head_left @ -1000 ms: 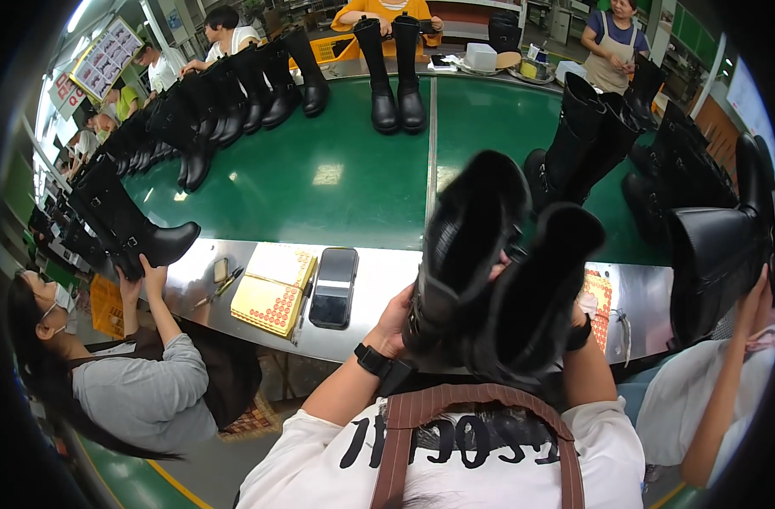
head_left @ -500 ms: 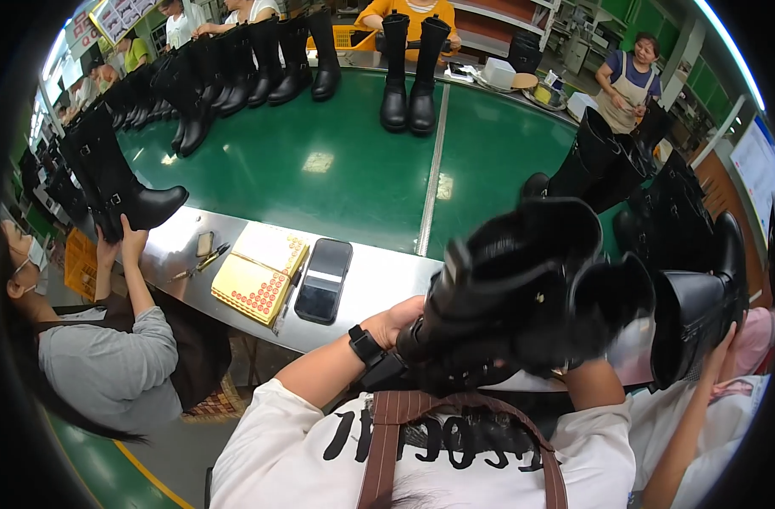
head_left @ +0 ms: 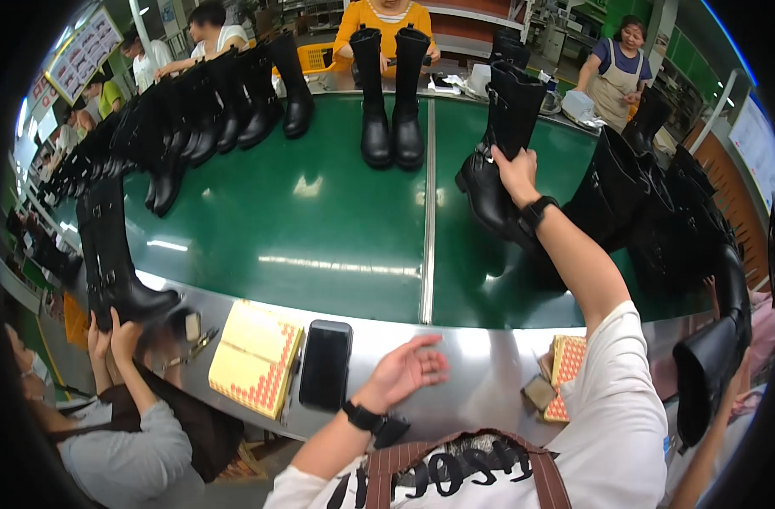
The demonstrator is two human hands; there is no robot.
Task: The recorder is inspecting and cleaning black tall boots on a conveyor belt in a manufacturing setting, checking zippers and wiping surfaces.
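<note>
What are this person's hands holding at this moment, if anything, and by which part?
The right hand holds a black boot near the ankle, where the shaft meets the foot; the left hand is empty.

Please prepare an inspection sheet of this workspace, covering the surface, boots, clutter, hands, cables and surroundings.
Surface: green tabletop with light reflections; metal ledge along the near side.
Job's things: black boot gripped over the tabletop; upright boot pair at the far side.
Clutter: phone beside a yellow pad with red dots; second dotted pad at right.
Hands: right hand grips the black boot; left hand is open and empty.
Cables: nothing seen.
Surroundings: co-worker in orange across the table; co-worker in grey at left.
</note>
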